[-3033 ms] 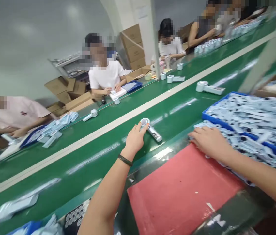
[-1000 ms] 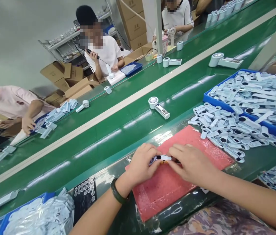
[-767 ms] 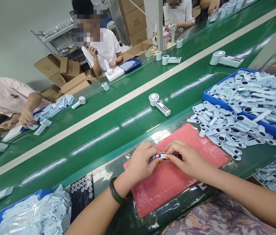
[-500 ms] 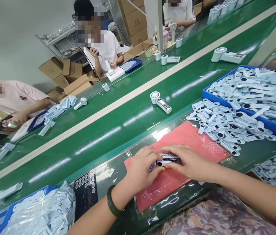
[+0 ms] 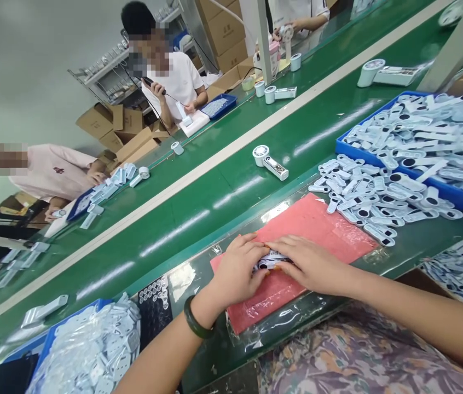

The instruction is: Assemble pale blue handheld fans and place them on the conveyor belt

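Note:
Over the red mat, both hands close around a small handheld fan, of which only a pale, dark-marked strip shows between the fingers. My left hand wraps the left end, with a dark green bangle on its wrist. From the right, my right hand grips the other end with fingers on top and thumb at the near side. The two hands nearly meet, and most of the fan is hidden beneath them. Pale blue handle covers lie heaped beside the mat's right end.
A blue tray of more covers stands at right. At lower left are a bagged heap of white parts and a black sheet of round stickers. Another fan lies on the green belt. Co-workers sit across it.
Both hands stay around the fan and have drawn closer together, covering more of it. My view has shifted slightly. At far left, a co-worker's arm has moved toward the parts on the belt.

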Action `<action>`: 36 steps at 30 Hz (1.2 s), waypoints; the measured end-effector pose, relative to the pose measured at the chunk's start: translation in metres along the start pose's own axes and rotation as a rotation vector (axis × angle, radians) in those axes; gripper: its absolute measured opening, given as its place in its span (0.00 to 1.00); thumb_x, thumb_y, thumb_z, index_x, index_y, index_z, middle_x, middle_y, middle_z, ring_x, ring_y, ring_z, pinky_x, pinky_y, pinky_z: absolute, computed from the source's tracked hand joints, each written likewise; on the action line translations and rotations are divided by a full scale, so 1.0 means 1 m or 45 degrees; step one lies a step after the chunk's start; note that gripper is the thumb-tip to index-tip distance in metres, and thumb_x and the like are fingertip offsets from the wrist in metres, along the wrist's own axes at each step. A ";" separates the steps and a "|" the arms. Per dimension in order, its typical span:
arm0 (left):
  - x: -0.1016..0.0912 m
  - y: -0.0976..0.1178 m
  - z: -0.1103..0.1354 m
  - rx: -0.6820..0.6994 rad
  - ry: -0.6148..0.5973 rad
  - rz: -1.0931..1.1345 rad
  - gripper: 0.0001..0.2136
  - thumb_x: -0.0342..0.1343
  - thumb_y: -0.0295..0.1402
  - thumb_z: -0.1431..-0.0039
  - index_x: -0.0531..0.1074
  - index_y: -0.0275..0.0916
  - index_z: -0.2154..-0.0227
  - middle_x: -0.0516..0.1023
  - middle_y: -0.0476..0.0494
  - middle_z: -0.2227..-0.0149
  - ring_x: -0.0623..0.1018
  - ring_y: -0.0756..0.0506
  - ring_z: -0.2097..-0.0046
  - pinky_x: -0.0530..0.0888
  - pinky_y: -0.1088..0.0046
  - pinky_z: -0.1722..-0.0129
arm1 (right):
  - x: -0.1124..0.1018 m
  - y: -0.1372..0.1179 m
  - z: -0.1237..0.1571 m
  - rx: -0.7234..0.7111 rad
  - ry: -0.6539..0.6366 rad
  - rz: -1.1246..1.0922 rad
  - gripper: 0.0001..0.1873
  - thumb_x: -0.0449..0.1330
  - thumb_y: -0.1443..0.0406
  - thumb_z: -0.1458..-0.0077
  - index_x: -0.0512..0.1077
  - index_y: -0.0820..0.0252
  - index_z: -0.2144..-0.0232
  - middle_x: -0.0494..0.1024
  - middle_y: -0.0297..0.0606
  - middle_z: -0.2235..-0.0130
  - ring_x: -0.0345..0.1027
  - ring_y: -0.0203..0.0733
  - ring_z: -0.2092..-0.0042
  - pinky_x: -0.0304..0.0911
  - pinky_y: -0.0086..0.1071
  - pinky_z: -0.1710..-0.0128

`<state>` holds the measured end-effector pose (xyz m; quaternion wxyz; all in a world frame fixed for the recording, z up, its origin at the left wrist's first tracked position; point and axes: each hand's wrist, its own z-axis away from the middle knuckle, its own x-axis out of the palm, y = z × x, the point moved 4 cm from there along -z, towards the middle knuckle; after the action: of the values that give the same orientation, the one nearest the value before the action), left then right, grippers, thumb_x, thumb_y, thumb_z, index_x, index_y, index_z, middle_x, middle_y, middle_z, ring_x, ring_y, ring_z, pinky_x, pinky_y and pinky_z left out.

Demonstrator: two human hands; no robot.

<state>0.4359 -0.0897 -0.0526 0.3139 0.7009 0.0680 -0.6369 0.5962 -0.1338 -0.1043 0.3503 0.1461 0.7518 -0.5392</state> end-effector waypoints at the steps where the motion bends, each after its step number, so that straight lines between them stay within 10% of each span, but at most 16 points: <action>1: -0.001 0.000 0.000 0.002 -0.012 -0.014 0.17 0.60 0.31 0.42 0.71 0.39 0.49 0.78 0.40 0.47 0.69 0.35 0.37 0.66 0.48 0.37 | 0.001 0.000 0.001 -0.020 0.009 0.008 0.19 0.53 0.65 0.33 0.66 0.61 0.42 0.73 0.48 0.45 0.66 0.53 0.45 0.64 0.52 0.44; 17: 0.006 0.012 -0.001 -0.064 -0.038 -0.369 0.15 0.59 0.32 0.39 0.69 0.38 0.50 0.78 0.39 0.48 0.69 0.32 0.38 0.62 0.40 0.37 | 0.003 -0.001 0.003 0.013 0.046 -0.054 0.20 0.55 0.66 0.36 0.67 0.59 0.42 0.73 0.47 0.46 0.66 0.53 0.46 0.64 0.53 0.44; 21: -0.004 0.007 -0.014 0.005 -0.128 -0.605 0.06 0.53 0.28 0.37 0.72 0.38 0.59 0.78 0.41 0.60 0.77 0.38 0.53 0.71 0.48 0.43 | -0.008 0.006 0.010 0.051 0.017 -0.116 0.26 0.56 0.63 0.36 0.63 0.56 0.37 0.66 0.45 0.38 0.59 0.52 0.37 0.60 0.50 0.37; 30: -0.063 -0.091 -0.110 0.019 0.144 -0.862 0.13 0.45 0.19 0.37 0.74 0.36 0.61 0.79 0.36 0.57 0.70 0.34 0.38 0.56 0.37 0.34 | -0.084 0.030 -0.009 0.153 0.135 0.142 0.21 0.52 0.60 0.33 0.68 0.55 0.41 0.68 0.44 0.39 0.61 0.53 0.38 0.62 0.51 0.38; 36: -0.042 -0.122 -0.129 -0.086 0.280 -0.776 0.25 0.46 0.16 0.40 0.69 0.38 0.43 0.70 0.29 0.38 0.66 0.29 0.34 0.66 0.33 0.41 | -0.157 0.081 -0.093 0.150 0.234 0.404 0.20 0.52 0.62 0.32 0.69 0.58 0.41 0.71 0.44 0.41 0.64 0.50 0.40 0.63 0.45 0.40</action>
<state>0.4775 0.0878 -0.0580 0.1226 0.7021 0.3294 -0.6193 0.7218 0.0059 -0.0384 0.3517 0.3315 0.7154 -0.5046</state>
